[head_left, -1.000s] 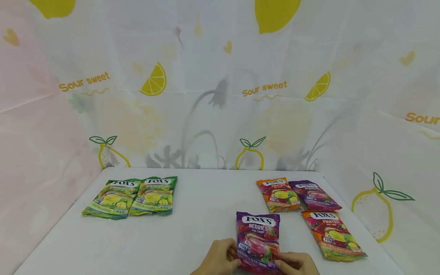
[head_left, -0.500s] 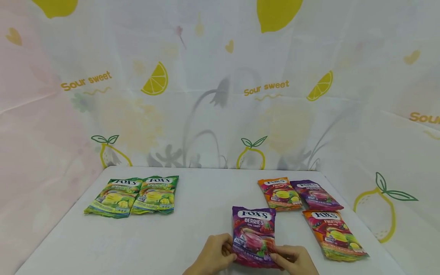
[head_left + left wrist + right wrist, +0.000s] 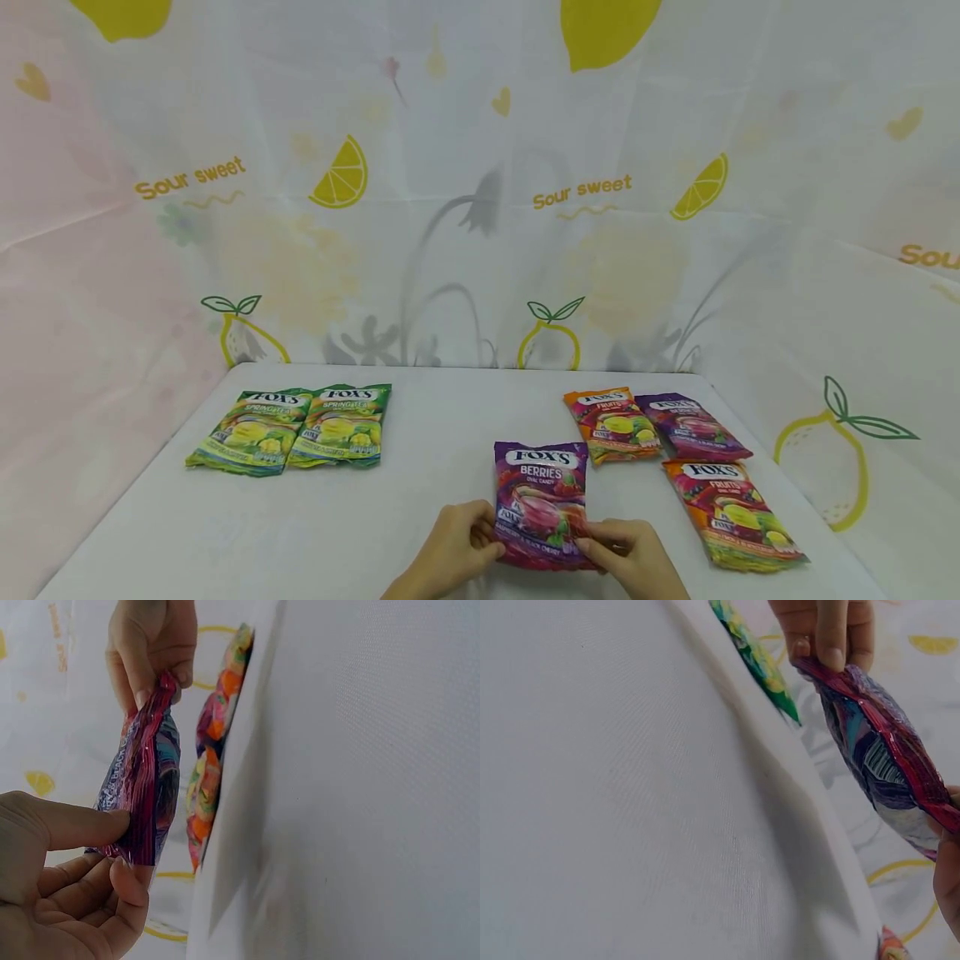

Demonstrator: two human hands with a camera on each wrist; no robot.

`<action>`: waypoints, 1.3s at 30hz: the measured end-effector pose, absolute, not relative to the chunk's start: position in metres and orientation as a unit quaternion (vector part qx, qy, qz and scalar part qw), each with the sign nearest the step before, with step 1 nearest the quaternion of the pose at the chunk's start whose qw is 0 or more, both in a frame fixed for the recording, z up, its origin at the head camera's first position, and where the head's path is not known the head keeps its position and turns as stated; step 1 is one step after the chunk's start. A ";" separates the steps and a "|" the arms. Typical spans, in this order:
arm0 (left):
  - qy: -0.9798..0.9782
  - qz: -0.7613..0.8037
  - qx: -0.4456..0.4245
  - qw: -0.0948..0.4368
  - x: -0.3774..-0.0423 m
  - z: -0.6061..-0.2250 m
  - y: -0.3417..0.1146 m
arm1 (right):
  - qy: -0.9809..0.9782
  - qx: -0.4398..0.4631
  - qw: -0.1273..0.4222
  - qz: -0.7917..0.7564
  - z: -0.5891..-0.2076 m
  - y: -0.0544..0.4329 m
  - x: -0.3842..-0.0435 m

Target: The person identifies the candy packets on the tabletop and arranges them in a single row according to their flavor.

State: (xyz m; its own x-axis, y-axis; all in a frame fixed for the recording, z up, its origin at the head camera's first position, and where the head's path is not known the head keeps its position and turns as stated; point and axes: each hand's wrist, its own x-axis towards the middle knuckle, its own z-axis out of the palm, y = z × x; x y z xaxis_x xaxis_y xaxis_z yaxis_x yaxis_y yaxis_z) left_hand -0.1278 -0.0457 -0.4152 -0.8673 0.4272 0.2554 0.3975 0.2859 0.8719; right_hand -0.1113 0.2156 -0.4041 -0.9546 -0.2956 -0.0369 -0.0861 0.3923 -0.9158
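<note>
A purple bag of Fox's Berries oval candy (image 3: 540, 504) is held up off the white table between both hands, its printed front showing in the head view. My left hand (image 3: 459, 542) pinches its lower left corner between thumb and fingers. At the lower right corner, my right hand (image 3: 628, 552) pinches it the same way. In the left wrist view the crimped bottom seam of the candy bag (image 3: 146, 780) runs from one hand to the other. From the right wrist, the candy bag (image 3: 877, 746) appears edge-on, with a gap to the tabletop.
Two green Spring Tea candy bags, the nearer-middle bag (image 3: 341, 427) overlapping the outer bag (image 3: 255, 433), lie at the back left of the white table (image 3: 300, 533). To the right lie an orange Fruits bag (image 3: 615, 425), a purple Berries bag (image 3: 693, 427) and another Fruits bag (image 3: 735, 517).
Both hands have carried the purple candy bag left and slightly away from the body, keeping their pinch on its lower corners. The other bags lie as before; the view has shifted slightly.
</note>
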 end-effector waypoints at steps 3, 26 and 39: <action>0.805 0.534 0.258 0.004 -0.130 -0.413 -0.048 | 0.831 -0.116 0.090 -0.536 -0.402 0.211 -0.114; 0.824 0.511 0.243 -0.019 -0.140 -0.403 -0.068 | 0.830 -0.215 -0.006 -0.514 -0.399 0.187 -0.137; 0.830 0.509 0.226 -0.026 -0.145 -0.400 -0.078 | 0.828 -0.223 -0.012 -0.515 -0.395 0.173 -0.147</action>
State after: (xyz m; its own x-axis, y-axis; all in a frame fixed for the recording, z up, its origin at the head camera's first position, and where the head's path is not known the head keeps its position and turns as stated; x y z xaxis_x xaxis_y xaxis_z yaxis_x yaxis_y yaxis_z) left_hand -0.1450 -0.0777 -0.4005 -0.8960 0.3489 0.2746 0.4028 0.3786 0.8333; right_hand -0.1468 0.1729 -0.3948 -0.9003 -0.3566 0.2496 -0.3814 0.3701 -0.8471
